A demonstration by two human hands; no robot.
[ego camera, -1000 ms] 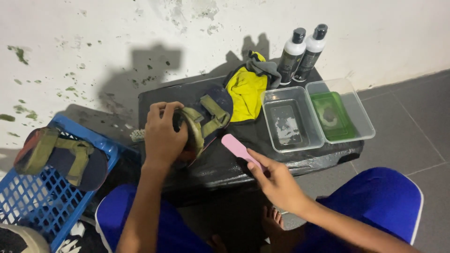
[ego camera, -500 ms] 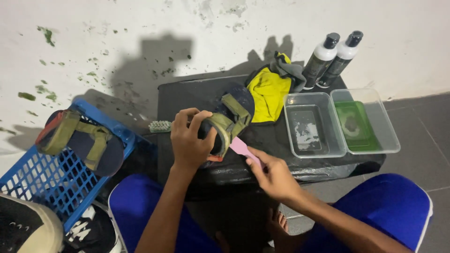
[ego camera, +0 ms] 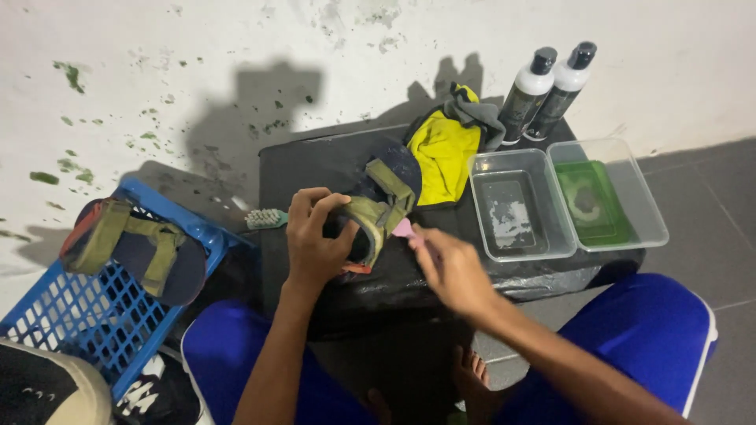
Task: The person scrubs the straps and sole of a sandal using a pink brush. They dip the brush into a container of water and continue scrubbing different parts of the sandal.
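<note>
Left hand (ego camera: 315,240) clenched around the olive-strapped sandal (ego camera: 370,208), pinned on the black table (ego camera: 315,165) near its front edge. Right hand (ego camera: 450,267) closed on a pink brush (ego camera: 403,229), tip touching the sandal's right side. Two clear tubs (ego camera: 524,236) farther right.

Bare arms, hands; blue shorts (ego camera: 646,338) w/ white trim.

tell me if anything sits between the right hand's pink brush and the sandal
Nothing visible does. The right hand holds the pink brush right up against the olive-strapped sandal, which the left hand grips on the black table.
</note>
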